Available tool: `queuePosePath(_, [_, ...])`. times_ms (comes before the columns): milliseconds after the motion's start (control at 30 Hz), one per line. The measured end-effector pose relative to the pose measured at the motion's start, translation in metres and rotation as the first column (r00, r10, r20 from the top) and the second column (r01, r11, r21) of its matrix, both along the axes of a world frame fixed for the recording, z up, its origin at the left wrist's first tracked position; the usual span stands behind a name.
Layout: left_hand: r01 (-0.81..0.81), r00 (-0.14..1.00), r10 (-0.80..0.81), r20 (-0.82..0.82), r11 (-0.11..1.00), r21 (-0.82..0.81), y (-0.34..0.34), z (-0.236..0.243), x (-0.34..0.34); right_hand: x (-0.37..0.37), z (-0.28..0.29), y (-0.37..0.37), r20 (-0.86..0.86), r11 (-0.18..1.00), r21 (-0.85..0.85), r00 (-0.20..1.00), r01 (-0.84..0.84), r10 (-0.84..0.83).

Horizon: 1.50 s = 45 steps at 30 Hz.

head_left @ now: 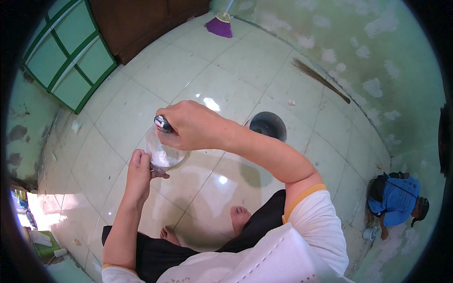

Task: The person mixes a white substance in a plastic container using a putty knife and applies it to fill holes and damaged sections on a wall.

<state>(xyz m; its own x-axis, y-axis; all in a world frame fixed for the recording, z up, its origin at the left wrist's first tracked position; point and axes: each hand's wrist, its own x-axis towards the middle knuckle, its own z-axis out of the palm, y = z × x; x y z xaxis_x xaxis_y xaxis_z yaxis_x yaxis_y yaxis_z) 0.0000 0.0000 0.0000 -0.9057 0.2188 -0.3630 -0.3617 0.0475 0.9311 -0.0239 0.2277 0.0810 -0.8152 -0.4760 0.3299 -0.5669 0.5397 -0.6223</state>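
My left hand (138, 172) grips the near left rim of a shallow, shiny, pale or clear bowl (166, 159). Over that bowl, my right hand (188, 121) is wrapped round the black handle (163, 123) of a tool. The handle's end points up and carries a pink and white mark. The tool's lower part is hidden by my hand, so its kind does not show. My right forearm crosses in front of me from the right. Past it, on the floor, stands a dark grey bucket (267, 126), its near side partly covered by the arm.
Glossy pale tiles (203, 188) cover the floor. A purple broom (219, 25) stands at the far wall; a stick broom (322, 80) lies along the patched green wall (363, 61). At right, another person in blue (396, 198) crouches beside a small white pail (371, 233). A green-framed door (71, 52) is far left.
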Motion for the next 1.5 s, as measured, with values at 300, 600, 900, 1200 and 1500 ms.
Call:
queuePosePath(300, [-0.045,0.999,0.045,-0.006,0.999,0.024,-0.001,0.003,0.002,0.004,0.001,-0.008,0.091,0.981,-0.144,0.986,-0.127,0.141])
queuePosePath(600, [-0.002,0.999,0.003,-0.032,1.0,0.025,0.004,0.003,0.0,0.0,-0.004,-0.004,-0.113,0.991,-0.128,0.993,-0.038,0.024])
queuePosePath(900, [-0.04,0.999,0.04,-0.005,0.998,0.042,0.002,-0.006,0.001,0.006,0.005,0.001,0.028,0.996,-0.045,0.997,-0.075,0.077])
queuePosePath(1200, [-0.014,0.999,0.015,-0.037,0.999,0.035,0.003,-0.002,0.001,0.003,-0.004,-0.006,-0.048,0.985,-0.159,0.997,-0.065,0.058])
queuePosePath(1500, [0.005,0.999,-0.002,-0.043,0.997,0.074,-0.005,-0.008,0.002,-0.003,-0.004,0.002,-0.076,0.997,-0.073,0.997,0.001,-0.006])
